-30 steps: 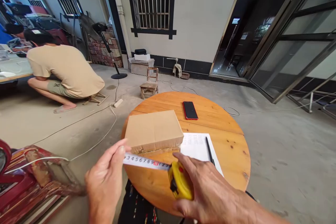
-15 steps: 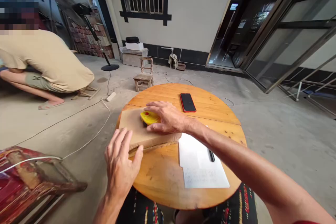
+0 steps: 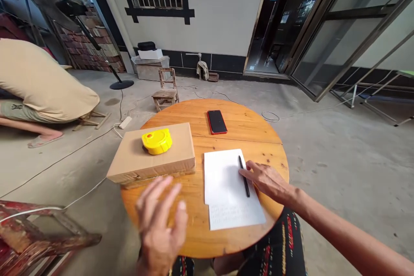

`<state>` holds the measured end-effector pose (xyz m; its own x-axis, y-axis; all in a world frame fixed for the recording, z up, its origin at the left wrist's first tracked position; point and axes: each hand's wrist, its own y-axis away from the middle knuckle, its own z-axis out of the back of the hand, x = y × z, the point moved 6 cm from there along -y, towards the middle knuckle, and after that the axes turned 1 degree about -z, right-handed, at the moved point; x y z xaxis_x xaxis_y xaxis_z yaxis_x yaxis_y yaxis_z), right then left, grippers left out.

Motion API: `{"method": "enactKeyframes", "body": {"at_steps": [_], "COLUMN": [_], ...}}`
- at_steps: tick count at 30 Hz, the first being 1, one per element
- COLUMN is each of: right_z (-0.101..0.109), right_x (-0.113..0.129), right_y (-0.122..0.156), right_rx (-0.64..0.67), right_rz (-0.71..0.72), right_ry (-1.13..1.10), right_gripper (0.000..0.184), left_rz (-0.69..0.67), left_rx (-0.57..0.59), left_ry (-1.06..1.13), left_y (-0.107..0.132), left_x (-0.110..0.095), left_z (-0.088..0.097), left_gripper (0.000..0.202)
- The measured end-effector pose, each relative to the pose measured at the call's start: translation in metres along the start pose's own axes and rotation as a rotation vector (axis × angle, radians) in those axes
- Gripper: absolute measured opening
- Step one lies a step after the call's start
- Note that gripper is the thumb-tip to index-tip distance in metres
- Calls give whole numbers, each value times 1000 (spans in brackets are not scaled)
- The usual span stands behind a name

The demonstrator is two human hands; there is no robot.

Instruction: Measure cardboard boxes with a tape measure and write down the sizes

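My right hand [image 3: 267, 181] is at the black pen [image 3: 245, 179], its thumb and finger closed about the upper part. The pen lies over white paper sheets [image 3: 223, 177]; the lower part of the paper bears faint writing. My left hand [image 3: 161, 224], somewhat blurred, hovers with spread fingers over the near left of the round wooden table [image 3: 194, 241] and holds nothing. Just beyond it lies a closed cardboard box [image 3: 177, 146] with a yellow tape measure [image 3: 157, 141] resting on top.
A phone with a red edge [image 3: 217, 122] lies at the table's far side. A worn red wooden chair [image 3: 42, 241] stands at left, near a white cable. Farther back are a small wooden chair [image 3: 165, 90], a fan stand [image 3: 121, 84] and a crouching person [image 3: 42, 86].
My right hand has let go of the tape measure and moved right to the pen. My left hand has drawn away from the box towards me. The view has shifted right.
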<state>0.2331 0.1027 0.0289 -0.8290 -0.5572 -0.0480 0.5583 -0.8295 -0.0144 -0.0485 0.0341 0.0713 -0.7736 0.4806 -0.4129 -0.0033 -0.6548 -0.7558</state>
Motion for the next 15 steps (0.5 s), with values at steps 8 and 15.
{"method": "enactKeyframes", "body": {"at_steps": [8,15], "right_z": [18,37], "right_x": [-27,-45], "right_y": [25,66], "right_rx": [-222,-526], "right_rz": [-136,-495], "right_ry": [-356,-1094], "right_gripper": [22,30], "left_rz": [-152,-234], "left_rx": [512,779], "left_ry": [192,-9], "left_y": [11,7], "left_x": [-72,-80], "left_z": [-97,-154], "left_gripper": [25,31]}}
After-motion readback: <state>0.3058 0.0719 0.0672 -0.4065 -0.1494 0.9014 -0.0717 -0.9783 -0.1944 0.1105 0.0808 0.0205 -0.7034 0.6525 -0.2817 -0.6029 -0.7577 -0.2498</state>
